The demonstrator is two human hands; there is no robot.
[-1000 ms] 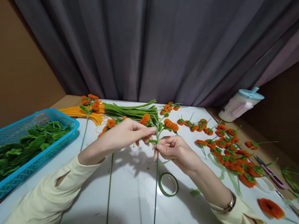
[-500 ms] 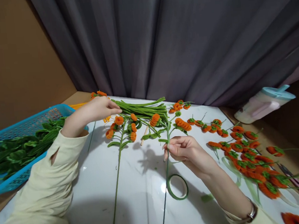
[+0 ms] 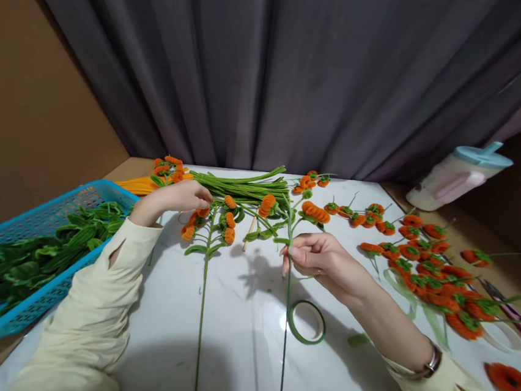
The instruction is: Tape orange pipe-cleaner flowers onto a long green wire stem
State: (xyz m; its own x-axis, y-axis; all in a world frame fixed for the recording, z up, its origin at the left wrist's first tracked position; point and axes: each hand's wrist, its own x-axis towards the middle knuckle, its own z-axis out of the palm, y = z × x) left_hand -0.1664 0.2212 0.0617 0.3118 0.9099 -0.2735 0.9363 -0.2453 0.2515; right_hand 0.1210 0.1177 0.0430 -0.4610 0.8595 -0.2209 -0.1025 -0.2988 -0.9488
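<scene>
My right hand [image 3: 322, 260] pinches the thin stem of an upright-held flower spray [image 3: 290, 232] between thumb and fingers. Fuzzy orange blooms and small green leaves branch off its top. A second flower spray [image 3: 208, 250] lies on the table to the left, its long stem running toward me. My left hand [image 3: 189, 197] is over the top of that second spray, fingers bent together beside an orange bloom. Whatever they may pinch is hidden. Just behind lies a bundle of green fuzzy stems [image 3: 245, 184]. A roll of green tape [image 3: 306, 322] rests below my right hand.
At left, a blue basket [image 3: 67, 288] holds green leaves. Many orange flower heads [image 3: 430, 283] spread over the right side of the white table [image 3: 238, 345]. Scissors [image 3: 516, 315] and a lidded cup [image 3: 459, 176] stand or lie along the right edge. A dark curtain hangs behind.
My left hand has moved from the green stem bundle slightly down and toward me, to the blooms of the lying spray. My right hand keeps its hold on the stem.
</scene>
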